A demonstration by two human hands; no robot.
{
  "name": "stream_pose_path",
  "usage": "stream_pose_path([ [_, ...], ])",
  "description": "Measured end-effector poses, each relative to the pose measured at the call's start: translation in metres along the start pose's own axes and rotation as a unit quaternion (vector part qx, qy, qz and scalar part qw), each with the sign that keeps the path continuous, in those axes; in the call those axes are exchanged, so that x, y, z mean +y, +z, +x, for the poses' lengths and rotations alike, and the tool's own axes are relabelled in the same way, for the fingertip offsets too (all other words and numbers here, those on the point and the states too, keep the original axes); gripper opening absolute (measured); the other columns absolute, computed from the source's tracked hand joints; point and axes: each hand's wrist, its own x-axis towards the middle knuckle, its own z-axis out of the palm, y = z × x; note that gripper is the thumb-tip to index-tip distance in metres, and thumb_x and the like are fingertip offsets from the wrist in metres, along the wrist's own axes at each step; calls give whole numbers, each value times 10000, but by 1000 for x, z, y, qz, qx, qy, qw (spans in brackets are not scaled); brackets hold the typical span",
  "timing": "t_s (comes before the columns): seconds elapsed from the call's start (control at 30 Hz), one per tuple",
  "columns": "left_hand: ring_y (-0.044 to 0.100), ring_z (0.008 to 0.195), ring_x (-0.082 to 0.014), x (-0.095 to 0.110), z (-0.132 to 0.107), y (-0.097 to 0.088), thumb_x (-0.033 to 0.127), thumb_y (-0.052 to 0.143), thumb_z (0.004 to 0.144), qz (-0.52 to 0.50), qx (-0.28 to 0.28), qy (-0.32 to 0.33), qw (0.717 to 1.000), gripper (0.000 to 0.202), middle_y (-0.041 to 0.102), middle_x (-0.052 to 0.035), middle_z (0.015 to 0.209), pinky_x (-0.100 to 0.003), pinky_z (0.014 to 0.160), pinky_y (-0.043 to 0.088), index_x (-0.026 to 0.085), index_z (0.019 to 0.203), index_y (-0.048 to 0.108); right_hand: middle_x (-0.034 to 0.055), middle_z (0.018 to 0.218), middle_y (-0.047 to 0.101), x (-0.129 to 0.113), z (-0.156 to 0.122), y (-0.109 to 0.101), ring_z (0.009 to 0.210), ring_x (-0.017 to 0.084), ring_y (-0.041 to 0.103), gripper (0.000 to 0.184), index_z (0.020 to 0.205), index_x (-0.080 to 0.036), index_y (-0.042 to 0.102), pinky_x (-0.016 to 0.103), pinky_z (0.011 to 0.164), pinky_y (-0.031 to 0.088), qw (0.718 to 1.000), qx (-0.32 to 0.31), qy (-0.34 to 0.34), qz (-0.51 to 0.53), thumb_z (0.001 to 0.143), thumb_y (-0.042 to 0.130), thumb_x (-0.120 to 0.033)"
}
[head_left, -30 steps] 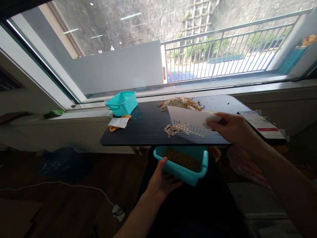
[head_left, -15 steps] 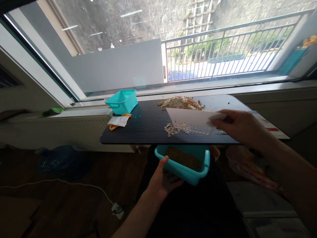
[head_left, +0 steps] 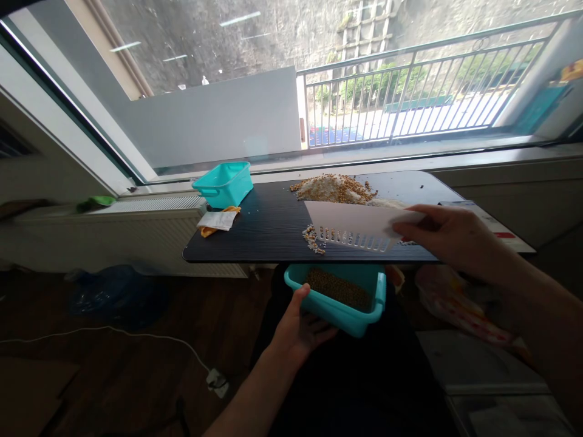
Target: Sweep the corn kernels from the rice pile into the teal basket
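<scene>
My right hand pinches one end of a white slotted scraper, whose row of slots faces down near the table's front edge. Some mixed white and brown grains lie by its left end. Behind it rises a larger heap of brown and white grains. My left hand grips a turquoise plastic basket from below and the left side, thumb over the rim. Small brown grains cover the bottom of this basket, which is just below the table's front edge.
A second turquoise basket stands at the back left of the dark table. In front of it lies a white and orange packet. A flat printed sheet is at the right. A power strip with a white cord rests on the floor.
The white scraper has shifted slightly right and down with my right hand. The small grains at its left end now spread closer to the front edge. My left hand and basket stay put.
</scene>
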Motion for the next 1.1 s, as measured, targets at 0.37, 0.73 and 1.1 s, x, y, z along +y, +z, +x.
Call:
stream_pose_path([
  [0.37,604,1095,-351,3,0,-2,522,587,824,-1,9,-1,1000,610,585,-201,1193,-494,890,522,131,1286,503,43,649,678,5,-15,-2,592,183,596,343,745,-178,707,289,533,464,999,-7,20,33,604,672,-488],
  [0.73,574,1137,-359,2,-3,1,508,570,840,2,5,-2,1000,597,574,-205,1214,-485,905,519,106,1278,511,38,638,666,0,-14,1,589,167,580,347,720,-167,696,277,540,468,999,-10,1,37,594,690,-491],
  [1.1,578,1135,-365,3,-1,0,515,554,847,2,6,-2,1000,604,580,-202,1204,-491,889,526,122,1300,490,19,587,651,0,-14,4,547,166,580,366,691,-189,682,288,506,473,999,-5,6,43,542,670,-523],
])
